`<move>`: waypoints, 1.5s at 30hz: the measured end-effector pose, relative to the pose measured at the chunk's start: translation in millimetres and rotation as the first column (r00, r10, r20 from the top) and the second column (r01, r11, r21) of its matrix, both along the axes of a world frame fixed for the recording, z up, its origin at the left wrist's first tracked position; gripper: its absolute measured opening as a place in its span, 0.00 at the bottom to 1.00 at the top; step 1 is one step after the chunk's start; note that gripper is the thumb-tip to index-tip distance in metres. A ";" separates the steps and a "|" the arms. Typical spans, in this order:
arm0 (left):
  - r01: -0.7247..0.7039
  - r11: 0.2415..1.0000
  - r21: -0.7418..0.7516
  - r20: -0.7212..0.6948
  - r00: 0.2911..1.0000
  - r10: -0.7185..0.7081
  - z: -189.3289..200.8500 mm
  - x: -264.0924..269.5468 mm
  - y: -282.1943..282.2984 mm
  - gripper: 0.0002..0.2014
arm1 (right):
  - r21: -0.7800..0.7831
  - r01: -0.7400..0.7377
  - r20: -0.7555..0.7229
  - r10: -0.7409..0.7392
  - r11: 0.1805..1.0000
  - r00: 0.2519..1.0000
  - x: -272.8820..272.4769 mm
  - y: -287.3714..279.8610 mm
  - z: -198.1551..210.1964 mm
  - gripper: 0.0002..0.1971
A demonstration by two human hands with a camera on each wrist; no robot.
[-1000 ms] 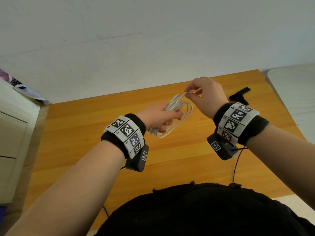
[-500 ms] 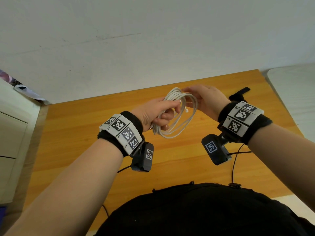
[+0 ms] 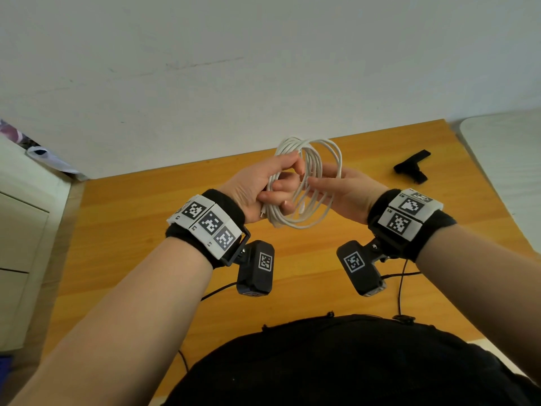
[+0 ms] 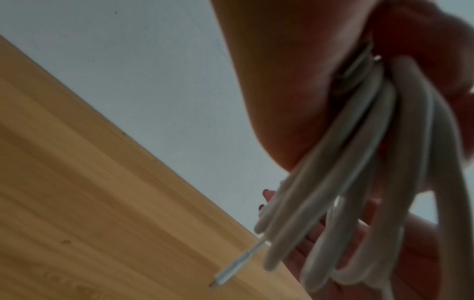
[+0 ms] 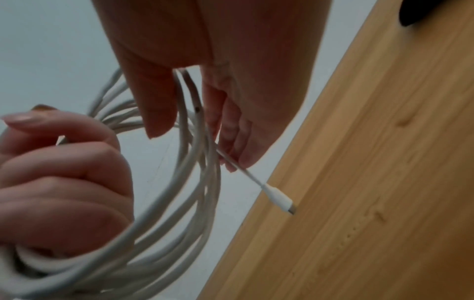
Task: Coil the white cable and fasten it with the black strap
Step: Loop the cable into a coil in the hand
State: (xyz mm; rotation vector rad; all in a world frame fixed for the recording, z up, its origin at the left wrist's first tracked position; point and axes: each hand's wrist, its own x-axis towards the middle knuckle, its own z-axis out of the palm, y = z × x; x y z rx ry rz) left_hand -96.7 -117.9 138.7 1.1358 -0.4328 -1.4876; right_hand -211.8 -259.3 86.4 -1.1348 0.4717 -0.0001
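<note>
A wooden table (image 3: 123, 230) with an orange-yellow top meets a pale grey wall (image 3: 234, 68) along its far edge. Left of the table stands a white drawer cabinet (image 3: 20, 230), crumpled white material (image 3: 44, 155) on top. Right of the table lies a white rounded surface (image 3: 509, 171).

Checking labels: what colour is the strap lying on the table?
Black; the strap shows best in the head view, lying on the wooden table.

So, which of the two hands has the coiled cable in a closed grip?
The left hand: its fingers curl round the bundled loops of the white cable. The right hand only has nearly straight fingers against the loops.
</note>
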 end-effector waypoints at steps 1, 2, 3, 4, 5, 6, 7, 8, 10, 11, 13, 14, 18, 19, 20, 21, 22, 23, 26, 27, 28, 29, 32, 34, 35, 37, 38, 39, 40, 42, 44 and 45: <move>-0.004 1.000 -0.004 -0.012 1.000 0.003 -0.1 -0.3 -0.2 0.15 | 0.007 0.015 0.002 -0.015 1.000 1.000 0.4 2.2 0.9 0.15; -0.008 1.000 -0.007 -0.022 1.000 0.008 -0.1 -0.8 -0.4 0.15 | 0.015 0.037 -0.001 -0.037 0.999 0.999 1.0 3.3 1.3 0.13; -0.012 1.000 -0.010 -0.027 1.000 0.012 -0.1 -1.2 -0.6 0.15 | 0.028 0.063 -0.009 -0.063 0.998 0.998 1.7 4.5 1.8 0.13; -0.015 1.000 -0.012 -0.029 0.999 0.015 -0.1 -1.6 -0.7 0.14 | 0.060 0.096 -0.019 -0.095 0.994 0.995 2.2 5.1 2.2 0.13; -0.019 1.000 -0.013 -0.028 0.999 0.019 -0.4 -1.9 -0.8 0.14 | 0.108 0.126 -0.029 -0.124 0.986 0.992 2.6 5.6 2.5 0.13; -0.026 1.000 -0.015 -0.028 0.999 0.026 -0.7 -1.8 -0.9 0.14 | 0.160 0.154 -0.040 -0.149 0.975 0.988 2.9 5.6 2.3 0.13; -0.035 0.999 -0.015 -0.029 0.999 0.035 -1.4 -1.5 -0.9 0.14 | 0.201 0.177 -0.049 -0.170 0.964 0.984 3.1 5.5 2.6 0.11; -0.046 0.999 -0.012 -0.029 0.999 0.045 -2.0 -1.0 -1.1 0.14 | 0.222 0.198 -0.054 -0.190 0.955 0.980 3.2 5.5 3.8 0.08; -0.067 0.998 -0.001 -0.015 0.998 0.067 -3.4 0.2 -1.4 0.15 | 0.227 0.231 -0.059 -0.224 0.946 0.973 3.6 6.0 7.6 0.03; -0.079 0.997 0.005 -0.004 0.997 0.079 -3.8 0.4 -1.8 0.15 | 0.225 0.241 -0.057 -0.234 0.944 0.971 3.8 6.9 9.4 0.03; -0.117 0.993 0.028 0.018 0.993 0.116 -5.1 0.6 -2.4 0.16 | 0.226 0.256 -0.039 -0.254 0.940 0.966 5.1 8.1 11.6 0.05; -0.144 0.989 0.043 0.032 0.989 0.142 -6.0 0.6 -2.7 0.17 | 0.229 0.266 -0.028 -0.267 0.936 0.963 5.6 8.6 12.4 0.06; -0.255 0.961 0.111 0.079 0.966 0.247 -13.1 1.6 -2.3 0.17 | 0.271 0.293 -0.007 -0.303 0.917 0.953 7.0 9.6 16.2 0.06; -0.276 0.953 0.127 0.086 0.960 0.267 -15.4 1.6 -1.9 0.17 | 0.286 0.291 -0.001 -0.303 0.913 0.953 7.2 9.6 17.2 0.05; -0.294 0.945 0.141 0.095 0.954 0.283 -17.7 1.5 -1.6 0.17 | 0.297 0.293 0.001 -0.307 0.909 0.952 7.5 9.7 18.2 0.04; -0.310 0.939 0.152 0.106 0.949 0.296 -19.9 1.1 -1.4 0.16 | 0.306 0.300 0.000 -0.315 0.904 0.949 7.8 9.5 19.4 0.02; -0.324 0.932 0.161 0.117 0.944 0.308 -22.3 0.7 -1.1 0.16 | 0.311 0.309 -0.003 -0.324 0.899 0.946 7.9 9.3 20.8 0.01; -0.335 0.927 0.169 0.132 0.940 0.316 -24.3 0.2 -1.0 0.15 | 0.309 0.319 -0.011 -0.333 0.896 0.943 7.9 9.3 21.9 0.02; -0.346 0.921 0.180 0.222 0.926 0.305 -29.5 -1.6 -0.9 0.15 | 0.277 0.336 -0.025 -0.342 0.900 0.939 7.2 8.8 24.8 0.09; -0.343 0.921 0.183 0.270 0.919 0.288 -30.4 -2.7 -0.8 0.15 | 0.257 0.335 -0.023 -0.340 0.907 0.940 6.8 8.8 25.8 0.11; -0.337 0.923 0.185 0.328 0.907 0.265 -31.0 -3.9 -0.4 0.16 | 0.235 0.335 -0.022 -0.339 0.913 0.940 6.1 8.9 27.1 0.13; -0.329 0.926 0.187 0.394 0.888 0.236 -31.4 -5.1 0.2 0.16 | 0.216 0.336 -0.024 -0.339 0.917 0.940 5.4 8.9 28.2 0.15; -0.298 0.935 0.192 0.558 0.817 0.146 -32.1 -7.4 2.0 0.16 | 0.196 0.327 -0.018 -0.331 0.924 0.944 1.2 9.3 30.7 0.16; -0.278 0.939 0.205 0.597 0.795 0.105 -30.6 -8.1 3.5 0.13 | 0.206 0.310 -0.005 -0.316 0.928 0.949 -1.6 10.1 31.6 0.17; -0.270 0.940 0.206 0.597 0.797 0.098 -28.8 -8.6 4.4 0.11 | 0.210 0.304 -0.003 -0.311 0.929 0.950 -2.7 10.7 32.0 0.16; -0.249 0.949 0.193 0.568 0.817 0.099 -23.6 -9.0 5.8 0.11 | 0.215 0.291 -0.007 -0.297 0.932 0.955 -4.6 11.9 34.2 0.15; -0.239 0.953 0.186 0.550 0.829 0.101 -21.1 -9.0 6.4 0.11 | 0.213 0.283 -0.010 -0.287 0.935 0.958 -5.2 12.3 36.0 0.15; -0.231 0.956 0.182 0.533 0.840 0.102 -18.3 -9.2 6.6 0.11 | 0.202 0.274 -0.014 -0.277 0.940 0.961 -5.5 13.1 38.0 0.16; -0.223 0.958 0.180 0.515 0.851 0.101 -15.8 -10.2 6.7 0.09 | 0.176 0.269 -0.023 -0.269 0.947 0.963 -5.9 13.8 40.3 0.18; -0.212 0.961 0.177 0.474 0.874 0.106 -11.7 -13.7 6.2 0.06 | 0.086 0.269 -0.045 -0.266 0.959 0.963 -6.4 15.2 44.0 0.22; -0.230 0.957 0.177 0.436 0.890 0.133 -8.7 -19.4 5.1 0.06 | 0.014 0.265 -0.062 -0.264 0.964 0.963 -8.1 14.8 46.8 0.24; -0.244 0.954 0.176 0.418 0.896 0.152 -7.7 -22.3 4.9 0.07 | 0.000 0.256 -0.070 -0.256 0.967 0.964 -9.4 14.5 48.1 0.23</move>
